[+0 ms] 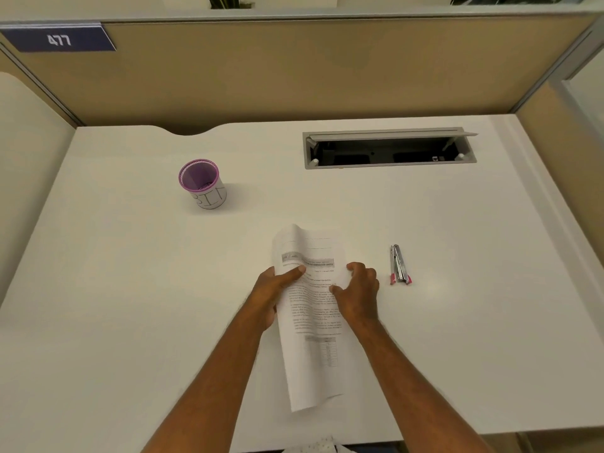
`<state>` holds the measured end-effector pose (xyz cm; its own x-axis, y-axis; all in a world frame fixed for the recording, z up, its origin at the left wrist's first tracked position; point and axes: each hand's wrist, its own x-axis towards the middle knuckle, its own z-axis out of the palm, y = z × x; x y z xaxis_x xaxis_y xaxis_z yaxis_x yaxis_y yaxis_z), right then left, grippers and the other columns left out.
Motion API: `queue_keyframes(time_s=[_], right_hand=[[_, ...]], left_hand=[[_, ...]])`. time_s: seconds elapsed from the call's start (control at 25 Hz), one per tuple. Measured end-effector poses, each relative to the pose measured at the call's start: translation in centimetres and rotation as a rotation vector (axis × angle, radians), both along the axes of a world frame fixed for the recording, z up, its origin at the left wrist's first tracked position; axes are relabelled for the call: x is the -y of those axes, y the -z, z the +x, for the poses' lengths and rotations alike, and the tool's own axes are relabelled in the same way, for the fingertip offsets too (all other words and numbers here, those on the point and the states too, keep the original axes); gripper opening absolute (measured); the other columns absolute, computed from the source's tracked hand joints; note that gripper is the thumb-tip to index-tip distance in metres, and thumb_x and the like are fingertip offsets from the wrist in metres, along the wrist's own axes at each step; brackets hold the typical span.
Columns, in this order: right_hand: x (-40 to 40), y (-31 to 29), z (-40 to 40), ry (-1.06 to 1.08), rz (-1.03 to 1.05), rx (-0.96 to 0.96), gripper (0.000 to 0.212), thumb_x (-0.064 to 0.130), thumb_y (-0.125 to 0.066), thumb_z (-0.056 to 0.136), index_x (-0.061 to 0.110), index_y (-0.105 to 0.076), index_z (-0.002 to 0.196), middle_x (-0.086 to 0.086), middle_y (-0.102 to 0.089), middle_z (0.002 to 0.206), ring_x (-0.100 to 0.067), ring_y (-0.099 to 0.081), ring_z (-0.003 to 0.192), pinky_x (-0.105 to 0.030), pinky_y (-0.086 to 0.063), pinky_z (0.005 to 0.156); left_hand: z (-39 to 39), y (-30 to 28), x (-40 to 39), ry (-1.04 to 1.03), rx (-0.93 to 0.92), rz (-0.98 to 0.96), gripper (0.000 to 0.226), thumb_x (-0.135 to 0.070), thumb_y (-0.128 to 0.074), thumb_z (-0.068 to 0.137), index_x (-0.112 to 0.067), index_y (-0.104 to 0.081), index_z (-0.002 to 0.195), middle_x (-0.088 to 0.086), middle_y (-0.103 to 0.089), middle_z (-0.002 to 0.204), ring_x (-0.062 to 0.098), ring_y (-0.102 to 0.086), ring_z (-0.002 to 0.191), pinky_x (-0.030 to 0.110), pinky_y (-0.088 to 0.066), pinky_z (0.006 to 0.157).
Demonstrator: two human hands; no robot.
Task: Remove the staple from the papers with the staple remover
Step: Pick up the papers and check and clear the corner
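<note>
Staple not discernible; hands (313, 292) grip curled papers (310, 322).

My white papers (310, 322) carry grey print; the staple remover (399, 264) is silver with pink tips; purple-rimmed cup (202, 183); white tabletop (130, 289).

White desk (130, 289) — tan cubicle partitions (294, 76) around, open cable tray (389, 148).
</note>
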<state>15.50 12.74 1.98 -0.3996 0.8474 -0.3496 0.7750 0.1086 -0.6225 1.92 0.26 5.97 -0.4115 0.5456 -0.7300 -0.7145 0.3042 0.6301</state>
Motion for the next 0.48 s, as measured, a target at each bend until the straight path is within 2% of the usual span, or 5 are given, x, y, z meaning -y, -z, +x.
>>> queue_keyframes(time_s=[0.08, 0.2, 0.32, 0.4, 0.48], right_hand=[[-0.2, 0.2, 0.0, 0.011, -0.007, -0.016, 0.063, 0.02, -0.084, 0.082, 0.015, -0.05, 0.135, -0.01, -0.049, 0.135, -0.028, -0.047, 0.127, -0.038, -0.048, 0.102], [-0.8, -0.1, 0.3, 0.087, -0.106, -0.109, 0.063, 0.024, -0.083, 0.082, 0.016, -0.05, 0.135, -0.008, -0.05, 0.132, -0.025, -0.052, 0.121, -0.037, -0.051, 0.098], [-1.3, -2.1, 0.8, 0.318, -0.444, -0.449, 0.071, 0.026, -0.086, 0.081, 0.02, -0.046, 0.14, 0.0, -0.055, 0.134, -0.02, -0.059, 0.117, -0.028, -0.052, 0.083], [-2.2, -3.9, 0.9, 0.305, -0.643, -0.636, 0.063, 0.022, -0.084, 0.083, 0.02, -0.052, 0.138, -0.001, -0.066, 0.133, -0.02, -0.067, 0.116, -0.032, -0.055, 0.088], [-3.2, -6.6, 0.7, 0.175, -0.689, -0.719, 0.046, 0.016, -0.077, 0.089, 0.018, -0.062, 0.132, -0.005, -0.073, 0.126, -0.024, -0.07, 0.115, -0.043, -0.056, 0.098]], left_hand=[[-0.2, 0.3, 0.7, 0.01, 0.002, 0.0, 0.041, -0.012, -0.078, 0.089, -0.004, -0.068, 0.128, 0.02, -0.077, 0.115, 0.039, -0.074, 0.107, 0.053, -0.06, 0.094], [-0.5, -0.3, 1.0, 0.076, -0.099, -0.006, 0.035, -0.013, -0.072, 0.094, -0.007, -0.068, 0.128, 0.016, -0.078, 0.113, 0.036, -0.076, 0.102, 0.05, -0.062, 0.09], [-1.5, -2.1, 0.9, 0.15, -0.208, 0.051, 0.035, -0.017, -0.071, 0.095, -0.01, -0.068, 0.129, 0.014, -0.079, 0.114, 0.035, -0.076, 0.103, 0.049, -0.062, 0.09], [-2.4, -3.9, 0.5, 0.187, -0.283, 0.098, 0.033, -0.02, -0.07, 0.096, -0.012, -0.069, 0.127, 0.013, -0.078, 0.115, 0.033, -0.077, 0.102, 0.047, -0.063, 0.088], [-3.1, -6.0, -0.1, 0.187, -0.411, 0.115, 0.025, -0.022, -0.069, 0.097, -0.018, -0.071, 0.121, 0.009, -0.08, 0.111, 0.024, -0.079, 0.093, 0.036, -0.065, 0.074]])
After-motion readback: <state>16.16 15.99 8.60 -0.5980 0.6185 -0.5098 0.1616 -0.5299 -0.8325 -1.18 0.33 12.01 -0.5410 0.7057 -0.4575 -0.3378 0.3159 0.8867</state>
